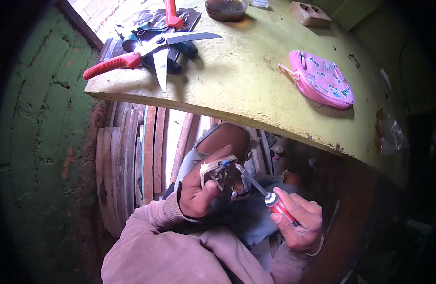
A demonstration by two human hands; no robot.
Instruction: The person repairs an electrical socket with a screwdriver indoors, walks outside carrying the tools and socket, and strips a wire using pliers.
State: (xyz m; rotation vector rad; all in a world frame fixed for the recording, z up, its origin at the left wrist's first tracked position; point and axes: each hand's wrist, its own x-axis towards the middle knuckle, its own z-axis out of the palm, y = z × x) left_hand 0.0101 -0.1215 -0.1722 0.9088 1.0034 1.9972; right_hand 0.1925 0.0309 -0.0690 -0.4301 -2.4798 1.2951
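Over my lap, my left hand [199, 196] is closed around a small pale open-backed electrical fitting [219, 171]. Dark inner parts and a bit of blue wire show inside it; its exact kind is unclear. My right hand [300, 222] grips a screwdriver [279, 204] by its red and white handle, the shaft slanting up and left. The screwdriver's tip is at the right side of the fitting; whether it touches is hard to make out. My left palm and fingers hide part of the fitting.
Above my hands is the yellow tabletop's edge [218, 111]. On it lie spread red-handled shears [160, 42], a pink pouch [322, 79], a brown block with dark holes [310, 14] and a container of dark liquid [226, 8]. Wooden planks [118, 165] stand beside the green wall [43, 118].
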